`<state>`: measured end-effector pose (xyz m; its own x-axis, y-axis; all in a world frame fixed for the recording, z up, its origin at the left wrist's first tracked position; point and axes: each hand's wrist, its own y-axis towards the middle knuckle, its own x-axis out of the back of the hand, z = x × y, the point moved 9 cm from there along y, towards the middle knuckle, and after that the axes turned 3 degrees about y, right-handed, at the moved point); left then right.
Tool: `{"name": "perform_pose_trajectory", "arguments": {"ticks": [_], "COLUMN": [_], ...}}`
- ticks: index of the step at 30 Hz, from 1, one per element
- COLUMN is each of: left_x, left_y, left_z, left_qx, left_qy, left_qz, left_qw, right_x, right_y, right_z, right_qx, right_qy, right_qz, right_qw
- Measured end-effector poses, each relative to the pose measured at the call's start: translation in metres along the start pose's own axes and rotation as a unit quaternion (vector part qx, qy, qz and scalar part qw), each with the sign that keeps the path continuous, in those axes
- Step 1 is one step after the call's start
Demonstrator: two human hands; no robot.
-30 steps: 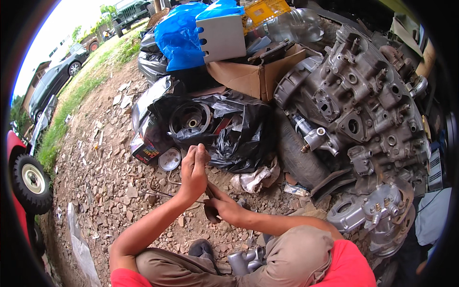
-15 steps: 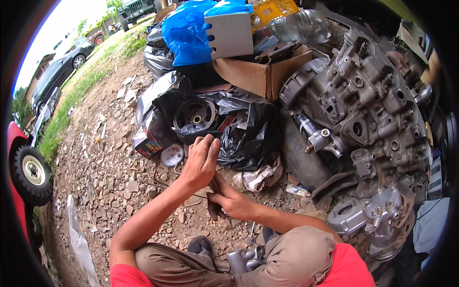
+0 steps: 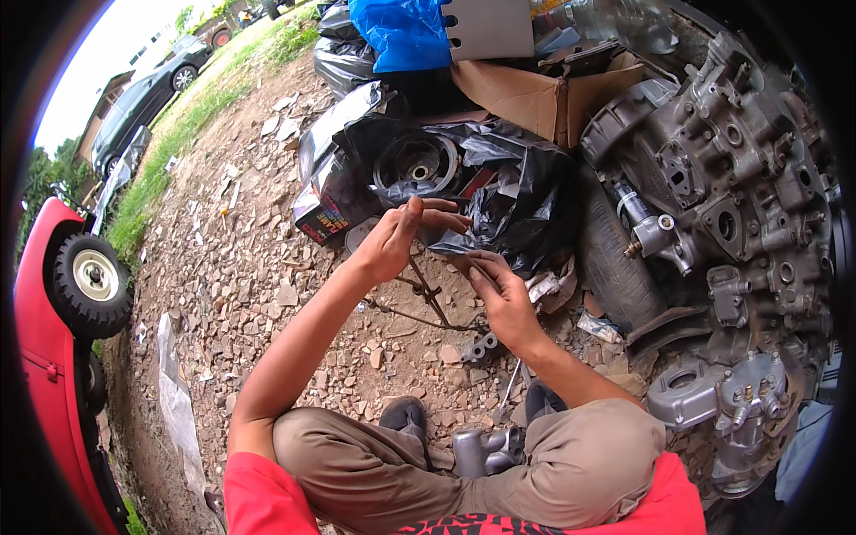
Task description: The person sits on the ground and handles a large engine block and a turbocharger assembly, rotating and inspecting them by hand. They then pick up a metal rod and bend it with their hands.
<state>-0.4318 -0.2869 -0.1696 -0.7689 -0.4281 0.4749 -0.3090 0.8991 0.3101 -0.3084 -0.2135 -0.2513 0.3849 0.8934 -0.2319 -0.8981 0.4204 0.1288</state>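
Observation:
My left hand (image 3: pixel 398 241) is raised in front of the black plastic bag (image 3: pixel 535 209), thumb up and fingers stretched to the right, with nothing visible in it. Lower and to the right, my right hand (image 3: pixel 501 299) has its thumb and fingers pinched together. A thin dark edge shows at those fingertips, but I cannot make out what it is. Beneath the hands, thin rusty metal rods (image 3: pixel 428 292) lie crossed on the stony ground. By my right wrist sits a grey metal piece with round holes (image 3: pixel 480 348). A grey metal pipe fitting (image 3: pixel 473 453) rests between my feet.
A large engine block (image 3: pixel 704 160) and a metal housing (image 3: pixel 753 401) fill the right side. A pulley wheel (image 3: pixel 415 166) lies in the bag, near a cardboard box (image 3: pixel 513 98). A tyre (image 3: pixel 615 259) lies beside the engine. A red vehicle (image 3: pixel 49 321) stands at left.
My hands were close together over a dark piece; now they are apart, the left with fingers stretched out. The rods and holed metal piece show beneath them. The whole view has shifted.

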Motion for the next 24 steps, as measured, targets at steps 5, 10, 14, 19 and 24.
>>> {"name": "perform_pose_trajectory", "arguments": {"ticks": [5, 10, 14, 19, 24], "left_x": [0.003, -0.007, -0.022, -0.024, -0.027], "left_y": [0.002, 0.003, 0.005, 0.003, -0.002], "left_z": [0.001, 0.000, -0.010, -0.022, -0.035], "left_qx": [-0.014, -0.004, 0.059, 0.013, -0.036], "left_qy": [-0.007, -0.018, 0.026, 0.083, 0.142], "left_qz": [-0.019, -0.012, -0.032, -0.032, -0.049], "left_qw": [1.000, 1.000, 0.997, 0.996, 0.988], "right_x": [-0.013, -0.036, -0.063, -0.057, -0.063], "right_y": [-0.004, -0.009, -0.028, -0.033, -0.030], "right_z": [0.002, -0.009, 0.041, -0.003, 0.044], "right_qx": [0.002, -0.077, -0.025, -0.083, -0.081], "right_qy": [0.044, 0.154, 0.135, 0.001, 0.175], "right_qz": [0.038, 0.062, 0.163, 0.206, 0.225], "right_qw": [0.998, 0.983, 0.977, 0.975, 0.955]}}
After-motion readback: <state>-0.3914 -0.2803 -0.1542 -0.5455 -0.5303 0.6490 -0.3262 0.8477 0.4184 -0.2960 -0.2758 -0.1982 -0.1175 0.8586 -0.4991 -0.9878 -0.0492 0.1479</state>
